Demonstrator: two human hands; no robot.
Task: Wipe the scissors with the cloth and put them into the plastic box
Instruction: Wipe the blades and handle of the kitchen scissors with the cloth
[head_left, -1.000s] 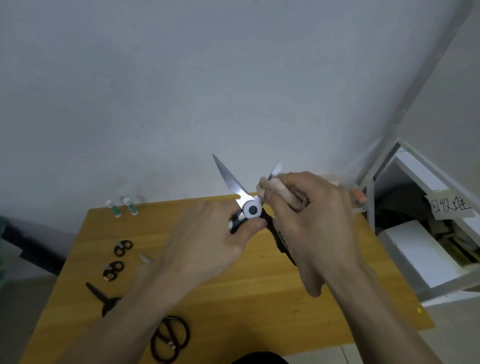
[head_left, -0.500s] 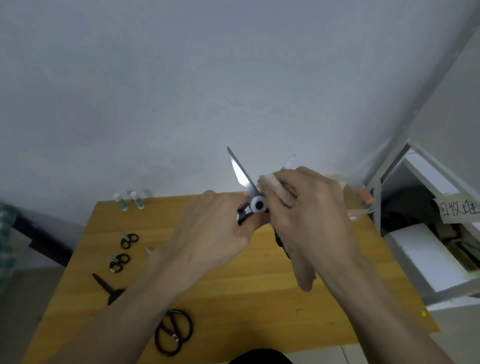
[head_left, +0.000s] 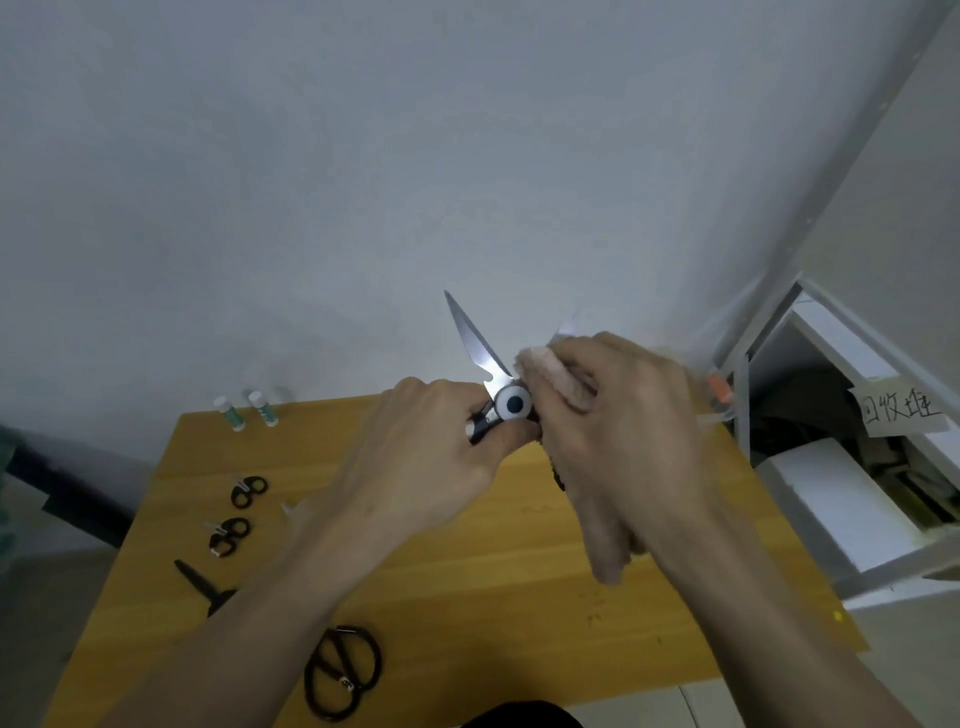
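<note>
Scissors (head_left: 493, 374) with a round white-and-dark pivot are held up above the wooden table (head_left: 467, 597), between the two hands, blades spread apart. One bright blade points up and away from the left hand (head_left: 415, 467); the other blade runs up to the right and is almost wholly covered, only its blurred tip showing past the right hand (head_left: 618, 431). The left hand grips the black handle just below the pivot, fingers curled round it and the thumb pressed near the pivot. The right hand is closed round a pale pinkish cloth (head_left: 550, 371), pinching it over the covered blade just right of the pivot; a loose end of the cloth hangs down below that hand, towards the table. The two hands nearly touch at the pivot.

Below and left of the left hand, on the table, lie two small black-handled scissors (head_left: 249, 491) (head_left: 228, 535), a dark-bladed pair (head_left: 200, 584) partly hidden by the left forearm, and a larger black pair with wide loops (head_left: 340, 670) near the table's front edge. Two small white-capped tubes (head_left: 247, 410) stand at the far left corner. Right of the right hand stands a white shelf unit (head_left: 831, 467) bearing a handwritten paper label (head_left: 901, 413).
</note>
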